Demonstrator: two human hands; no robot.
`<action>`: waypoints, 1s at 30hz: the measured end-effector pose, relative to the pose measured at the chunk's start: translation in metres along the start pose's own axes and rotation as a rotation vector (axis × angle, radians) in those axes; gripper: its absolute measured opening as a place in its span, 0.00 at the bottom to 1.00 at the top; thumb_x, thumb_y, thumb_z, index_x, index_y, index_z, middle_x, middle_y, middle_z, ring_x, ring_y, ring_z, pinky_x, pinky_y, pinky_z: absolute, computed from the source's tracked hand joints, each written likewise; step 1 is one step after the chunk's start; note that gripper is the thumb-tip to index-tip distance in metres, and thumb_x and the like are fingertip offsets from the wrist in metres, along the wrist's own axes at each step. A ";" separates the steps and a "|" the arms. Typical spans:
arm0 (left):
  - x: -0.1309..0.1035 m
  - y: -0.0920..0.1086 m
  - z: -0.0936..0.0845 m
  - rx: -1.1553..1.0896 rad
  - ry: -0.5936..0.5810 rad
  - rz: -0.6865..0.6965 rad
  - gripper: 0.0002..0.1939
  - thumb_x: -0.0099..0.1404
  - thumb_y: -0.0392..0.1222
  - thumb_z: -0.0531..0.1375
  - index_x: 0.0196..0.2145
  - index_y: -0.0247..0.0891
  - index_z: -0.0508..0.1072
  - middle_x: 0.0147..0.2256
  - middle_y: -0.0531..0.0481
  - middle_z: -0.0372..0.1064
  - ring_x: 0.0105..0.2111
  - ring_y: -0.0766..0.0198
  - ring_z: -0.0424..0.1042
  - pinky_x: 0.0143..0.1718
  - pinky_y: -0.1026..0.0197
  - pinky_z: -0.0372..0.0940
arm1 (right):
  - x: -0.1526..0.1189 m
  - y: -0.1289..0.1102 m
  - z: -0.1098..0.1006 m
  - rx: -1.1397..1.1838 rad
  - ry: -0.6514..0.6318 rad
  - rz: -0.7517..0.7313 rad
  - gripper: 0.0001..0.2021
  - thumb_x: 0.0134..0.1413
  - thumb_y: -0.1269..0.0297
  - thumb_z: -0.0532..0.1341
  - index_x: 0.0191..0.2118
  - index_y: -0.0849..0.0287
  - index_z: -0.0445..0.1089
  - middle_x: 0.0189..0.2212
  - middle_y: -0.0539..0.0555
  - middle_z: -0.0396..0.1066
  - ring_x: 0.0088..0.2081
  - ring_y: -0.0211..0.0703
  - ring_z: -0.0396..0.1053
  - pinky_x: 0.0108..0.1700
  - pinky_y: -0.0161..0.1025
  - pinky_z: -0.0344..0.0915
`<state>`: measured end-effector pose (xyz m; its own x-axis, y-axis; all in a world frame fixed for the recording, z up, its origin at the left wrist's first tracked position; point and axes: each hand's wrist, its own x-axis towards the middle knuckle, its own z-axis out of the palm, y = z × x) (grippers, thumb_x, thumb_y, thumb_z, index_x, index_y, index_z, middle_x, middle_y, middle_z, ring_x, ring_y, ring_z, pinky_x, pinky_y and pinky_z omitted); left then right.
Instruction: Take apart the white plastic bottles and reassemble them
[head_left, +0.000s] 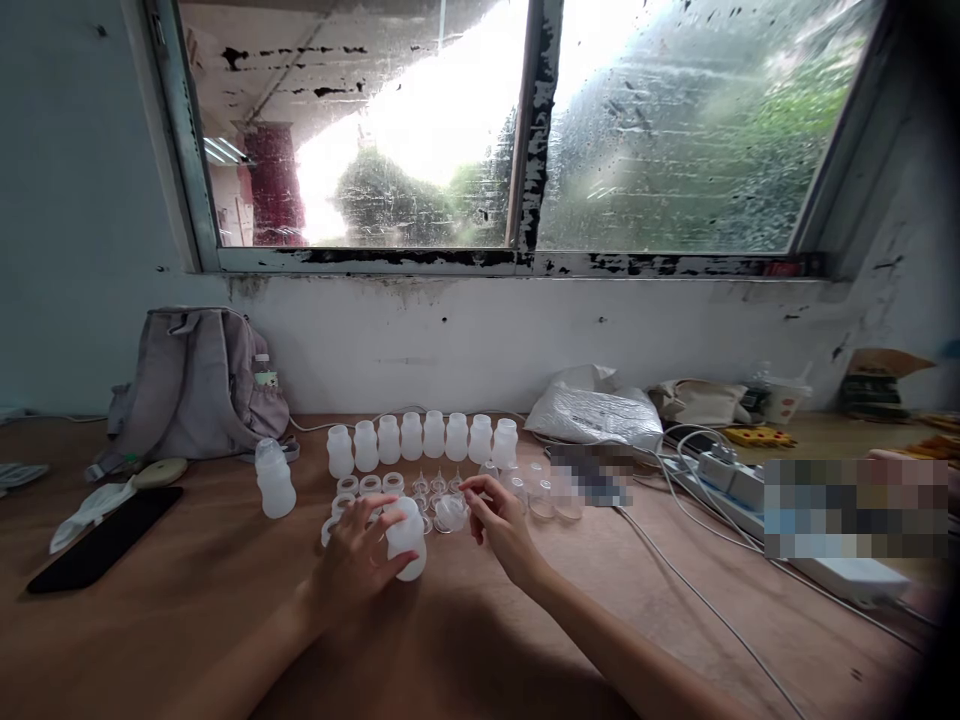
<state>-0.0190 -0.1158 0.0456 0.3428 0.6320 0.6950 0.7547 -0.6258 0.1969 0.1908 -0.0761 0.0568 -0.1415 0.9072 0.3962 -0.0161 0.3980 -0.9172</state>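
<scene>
My left hand (358, 548) is wrapped round a frosted white bottle (407, 545) near the front of the group. To its right, my right hand (501, 525) is raised beside a clear dome cap (450, 514), its thumb and index finger close together; whether anything small is between them I cannot make out. White collar rings (370, 485) stand behind my left hand. Clear nipples (439, 482) sit in the middle, and more clear caps (541, 499) lie right of them. A row of open frosted bottles (411, 436) stands at the back. One capped bottle (275, 478) stands apart on the left.
On the brown table (465, 660) are a grey backpack (199, 385) and a black pouch (105, 540) at left. A silvery plastic bag (596, 408) lies behind the caps. Cables and a white power strip (847, 575) run along the right, where another person's hand (904, 464) shows.
</scene>
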 end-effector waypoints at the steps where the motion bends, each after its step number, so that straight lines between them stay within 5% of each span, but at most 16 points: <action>1: 0.003 -0.003 -0.005 0.067 0.024 0.003 0.13 0.55 0.46 0.57 0.39 0.43 0.64 0.45 0.46 0.61 0.45 0.55 0.60 0.47 0.54 0.55 | 0.000 0.000 0.000 -0.003 0.003 -0.005 0.12 0.49 0.55 0.54 0.31 0.59 0.62 0.16 0.44 0.55 0.14 0.30 0.53 0.14 0.29 0.50; 6: 0.025 -0.034 -0.039 0.429 0.174 -0.057 0.15 0.56 0.50 0.55 0.39 0.39 0.65 0.43 0.43 0.64 0.48 0.51 0.58 0.49 0.49 0.48 | 0.001 0.001 -0.001 -0.002 0.001 -0.024 0.11 0.50 0.55 0.53 0.32 0.59 0.61 0.16 0.44 0.55 0.15 0.31 0.54 0.15 0.29 0.50; 12: 0.046 -0.075 -0.066 0.821 0.082 -0.049 0.12 0.57 0.48 0.54 0.34 0.37 0.66 0.35 0.42 0.67 0.45 0.49 0.59 0.50 0.43 0.43 | 0.000 0.004 0.002 -0.060 0.003 -0.024 0.10 0.51 0.57 0.52 0.32 0.58 0.62 0.17 0.45 0.58 0.15 0.31 0.54 0.15 0.29 0.50; 18: 0.050 -0.097 -0.053 0.913 -0.029 -0.039 0.10 0.55 0.48 0.55 0.25 0.38 0.62 0.24 0.49 0.62 0.36 0.52 0.61 0.47 0.46 0.50 | -0.008 0.003 0.010 -0.210 -0.135 -0.046 0.05 0.49 0.64 0.54 0.28 0.59 0.64 0.20 0.47 0.61 0.18 0.31 0.56 0.19 0.30 0.53; 30: 0.047 -0.117 -0.037 0.817 0.022 -0.085 0.04 0.53 0.41 0.54 0.25 0.38 0.63 0.22 0.47 0.61 0.31 0.51 0.62 0.46 0.43 0.49 | -0.019 0.011 0.016 -0.619 -0.302 -0.207 0.03 0.47 0.69 0.54 0.30 0.59 0.63 0.24 0.49 0.64 0.26 0.35 0.60 0.27 0.31 0.55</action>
<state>-0.1114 -0.0295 0.0808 0.2618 0.6475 0.7156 0.9497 -0.0408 -0.3105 0.1775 -0.0914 0.0385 -0.4656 0.7628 0.4487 0.4790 0.6435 -0.5970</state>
